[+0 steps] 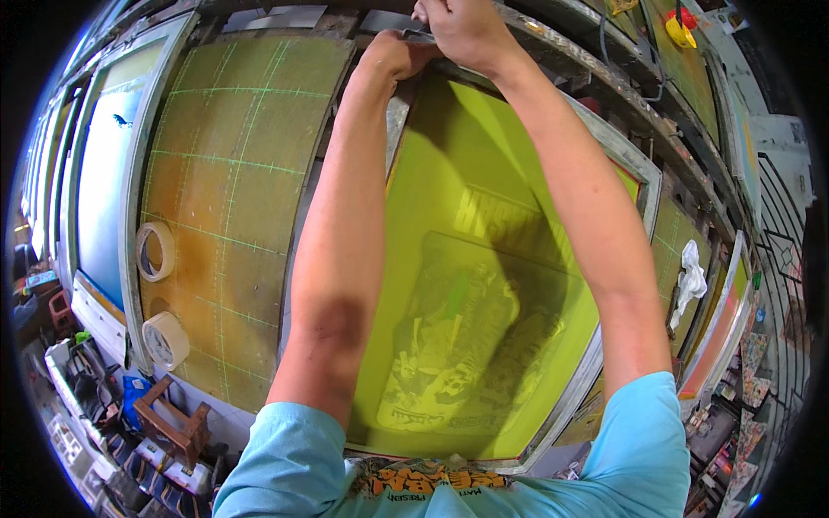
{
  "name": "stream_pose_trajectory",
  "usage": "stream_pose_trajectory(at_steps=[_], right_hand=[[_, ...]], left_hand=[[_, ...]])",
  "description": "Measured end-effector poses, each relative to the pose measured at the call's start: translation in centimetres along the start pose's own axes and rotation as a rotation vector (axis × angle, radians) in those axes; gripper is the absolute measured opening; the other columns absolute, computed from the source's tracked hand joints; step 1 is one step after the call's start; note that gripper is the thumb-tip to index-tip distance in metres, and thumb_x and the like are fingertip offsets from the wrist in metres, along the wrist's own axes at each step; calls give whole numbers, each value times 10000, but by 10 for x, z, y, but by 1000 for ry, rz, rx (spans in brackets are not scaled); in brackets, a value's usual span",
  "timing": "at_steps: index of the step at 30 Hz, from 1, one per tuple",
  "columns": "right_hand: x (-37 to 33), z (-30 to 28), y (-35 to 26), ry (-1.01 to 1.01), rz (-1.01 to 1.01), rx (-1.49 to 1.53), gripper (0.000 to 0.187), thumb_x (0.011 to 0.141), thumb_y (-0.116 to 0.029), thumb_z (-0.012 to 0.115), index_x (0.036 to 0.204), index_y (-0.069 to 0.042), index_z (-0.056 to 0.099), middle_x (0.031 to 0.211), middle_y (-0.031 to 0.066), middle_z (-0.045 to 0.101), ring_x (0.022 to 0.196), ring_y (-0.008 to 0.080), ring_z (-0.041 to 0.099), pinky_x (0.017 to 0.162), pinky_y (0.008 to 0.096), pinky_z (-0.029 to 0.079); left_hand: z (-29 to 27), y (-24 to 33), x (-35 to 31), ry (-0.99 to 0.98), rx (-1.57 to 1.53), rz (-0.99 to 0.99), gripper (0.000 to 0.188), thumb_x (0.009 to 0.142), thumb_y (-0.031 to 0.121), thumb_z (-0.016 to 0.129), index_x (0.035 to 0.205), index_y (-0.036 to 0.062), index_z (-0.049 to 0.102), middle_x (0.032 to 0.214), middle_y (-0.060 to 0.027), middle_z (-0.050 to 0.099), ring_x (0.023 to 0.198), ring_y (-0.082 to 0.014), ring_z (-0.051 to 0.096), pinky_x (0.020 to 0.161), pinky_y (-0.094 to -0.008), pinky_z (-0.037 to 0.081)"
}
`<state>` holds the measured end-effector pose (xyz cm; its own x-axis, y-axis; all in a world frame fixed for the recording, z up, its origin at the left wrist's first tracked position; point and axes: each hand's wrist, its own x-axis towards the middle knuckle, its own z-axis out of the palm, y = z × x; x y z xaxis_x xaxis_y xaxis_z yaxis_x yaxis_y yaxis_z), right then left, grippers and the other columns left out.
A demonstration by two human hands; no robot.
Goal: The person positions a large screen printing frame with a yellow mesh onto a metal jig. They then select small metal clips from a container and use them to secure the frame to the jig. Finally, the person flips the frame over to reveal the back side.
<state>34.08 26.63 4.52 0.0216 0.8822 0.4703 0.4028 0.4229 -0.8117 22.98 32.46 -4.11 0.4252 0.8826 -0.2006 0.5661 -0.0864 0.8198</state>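
A printing screen (518, 259) with yellow-green mesh and a grey metal frame lies in front of me, a faint picture showing in its mesh. Both my arms stretch over it to its far end. My left hand (399, 55) is closed there, low against the far edge, its fingers partly hidden. My right hand (464, 33) is curled into a fist just right of it and slightly higher; what it holds, if anything, is hidden. Between the hands a small grey metal piece (418, 36) shows, possibly part of a clamp.
To the left, two rolls of tape (166, 340) rest on a brown board (233, 190) marked with green lines. Another framed screen (108, 198) stands beyond. A crumpled white cloth (689, 281) lies at right. Dark rails (596, 78) run along the far side. A wooden stool (177, 423) stands lower left.
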Motion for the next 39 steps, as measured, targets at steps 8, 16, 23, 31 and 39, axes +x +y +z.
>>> stream_pose_trajectory(at_steps=[8, 16, 23, 31, 39], right_hand=[[4, 9, 3, -46, 12, 41, 204, 1055, -116, 493, 1241, -34, 470, 853, 80, 542, 750, 185, 558, 672, 345, 474], [1, 17, 9, 139, -169, -142, 185, 1059, -163, 493, 1199, -42, 482, 836, 79, 557, 709, 174, 575, 646, 314, 480], [37, -74, -24, 593, -72, 476, 91, 1059, -177, 471, 998, -109, 482, 774, 3, 476, 600, 105, 441, 528, 258, 401], [-224, -194, -96, 263, 500, -924, 324, 1077, -230, 447, 1269, -13, 593, 1182, 211, 670, 1105, 358, 648, 948, 386, 476], [-452, -286, -87, 349, 875, -1130, 384, 1098, -286, 375, 1325, -18, 532, 1252, 263, 590, 1202, 425, 542, 1009, 477, 415]], left_hand=[[-5, 2, -4, -22, 36, -9, 714, 776, 433, 761, 1217, -111, 625, 1111, -242, 720, 1044, -284, 696, 866, -372, 539], [-2, 12, -8, -37, -36, -120, 665, 783, 336, 743, 1249, -117, 601, 1076, -241, 724, 943, -254, 686, 836, -377, 538], [-1, 32, -23, 4, -253, -180, 720, 690, 438, 910, 1168, -53, 686, 1187, -166, 706, 1107, -255, 630, 991, -398, 448], [-16, 37, -44, -79, -264, -237, 1215, 642, 519, 922, 1539, -44, 325, 1498, -282, 456, 1407, -349, 441, 1177, -435, 314], [-8, 57, -52, 28, -300, -238, 1078, 637, 423, 949, 1432, -109, 453, 1355, -263, 589, 1234, -326, 586, 1042, -412, 453]])
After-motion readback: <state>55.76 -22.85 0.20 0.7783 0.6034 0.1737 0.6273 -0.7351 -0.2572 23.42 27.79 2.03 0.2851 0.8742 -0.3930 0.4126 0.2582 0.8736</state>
